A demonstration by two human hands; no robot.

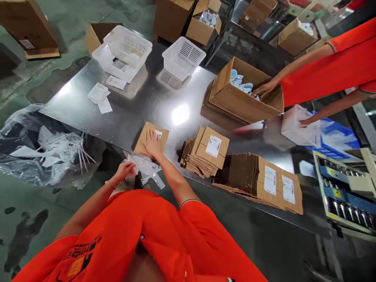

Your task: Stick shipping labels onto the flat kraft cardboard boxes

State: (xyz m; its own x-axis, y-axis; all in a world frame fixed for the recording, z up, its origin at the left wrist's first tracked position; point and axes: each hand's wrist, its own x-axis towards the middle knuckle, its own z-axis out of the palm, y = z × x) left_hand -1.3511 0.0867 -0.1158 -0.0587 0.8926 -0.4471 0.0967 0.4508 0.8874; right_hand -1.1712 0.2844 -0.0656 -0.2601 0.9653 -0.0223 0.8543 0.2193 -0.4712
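Note:
My right hand [153, 144] lies flat, fingers spread, on a small brown cardboard piece [162, 135] at the near edge of the metal table, partly covering its white label. Lower and to the left, beyond the table edge, my left hand [126, 170] is closed on a crumpled whitish sheet [135, 168]. Beneath it hang more pale, translucent sheets or strips [149, 166]. To the right of my right hand sits a pile of folded cardboard [205, 150] with a labelled top piece, and beside that a longer row of labelled flat cardboard [264, 180].
White baskets [126, 51] and label sheets [98, 94] sit on the table [132, 113]. A clear waste bag [53, 156] is at left. Another person's hand [266, 88] reaches into an open box [235, 98]; their other hand touches a white bin [296, 127]. A roller conveyor [346, 192] stands right.

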